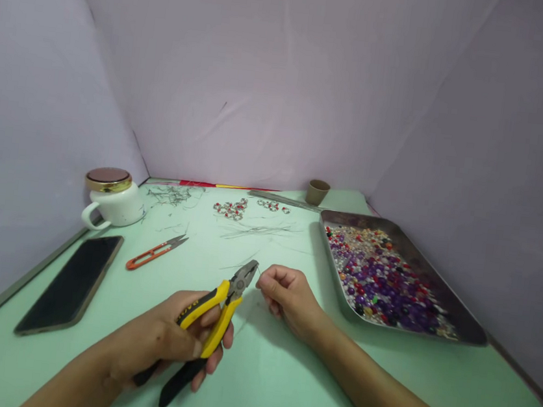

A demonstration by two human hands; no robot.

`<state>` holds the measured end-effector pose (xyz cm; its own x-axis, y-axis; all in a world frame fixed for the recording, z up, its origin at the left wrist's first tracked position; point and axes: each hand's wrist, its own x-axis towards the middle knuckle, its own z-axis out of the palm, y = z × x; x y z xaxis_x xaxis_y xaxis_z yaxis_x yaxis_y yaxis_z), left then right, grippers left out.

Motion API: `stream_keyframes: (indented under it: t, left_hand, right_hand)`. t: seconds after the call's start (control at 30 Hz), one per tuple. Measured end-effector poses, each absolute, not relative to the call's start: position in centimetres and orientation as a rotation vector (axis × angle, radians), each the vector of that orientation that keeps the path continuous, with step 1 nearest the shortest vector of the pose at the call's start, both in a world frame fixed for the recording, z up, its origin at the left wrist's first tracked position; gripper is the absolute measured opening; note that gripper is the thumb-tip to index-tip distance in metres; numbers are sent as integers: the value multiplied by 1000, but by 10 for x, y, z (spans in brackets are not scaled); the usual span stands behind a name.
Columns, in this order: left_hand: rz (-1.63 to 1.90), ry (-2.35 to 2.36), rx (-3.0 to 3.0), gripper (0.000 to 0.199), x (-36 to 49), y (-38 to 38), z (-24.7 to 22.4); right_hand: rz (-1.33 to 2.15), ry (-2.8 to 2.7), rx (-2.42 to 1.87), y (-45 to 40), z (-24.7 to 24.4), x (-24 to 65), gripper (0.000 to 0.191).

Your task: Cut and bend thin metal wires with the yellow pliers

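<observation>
My left hand (173,336) is wrapped round the yellow and black handles of a pair of pliers (227,303), whose grey jaws point up and to the right. Just right of the jaw tips is my right hand (287,297), its thumb and forefinger pinched on a thin wire (259,269) that reaches the jaws. Whether the jaws grip the wire is too small to tell. Behind the hands lie several loose wires (261,230) and two groups of small rings of red and clear beads (230,208).
A metal tray (433,271) of mixed beads stands at the right, a small brown cup (318,192) behind it. Orange thread snips (152,254), a black phone (70,285), a lidded white mug (117,204) and a tangle of wire scraps (174,194) lie at the left.
</observation>
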<state>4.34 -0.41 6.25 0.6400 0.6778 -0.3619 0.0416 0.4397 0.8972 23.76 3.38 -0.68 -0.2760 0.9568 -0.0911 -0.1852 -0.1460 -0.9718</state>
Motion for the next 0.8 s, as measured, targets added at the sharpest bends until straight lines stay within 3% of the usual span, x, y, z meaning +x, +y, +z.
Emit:
stream_keyframes:
  t: [0.3,0.5,0.63,0.8]
  left_hand:
    - [267,1505,1867,18,40,-2,44]
    - [-21,1831,2248,31,50,-6,36]
    - [118,1718,2039,25,50,-4,44]
    - [382,1114,1326,20,39,0,53]
  right_hand:
    - [1580,-1204,-1135,34,-9,235,28]
    - [1572,-1196,-1216,33,-6,233,25]
    - [1581,-1193,-1189,34,-7,234,24]
    - [1573,-1219,-1105,35,-9,237,24]
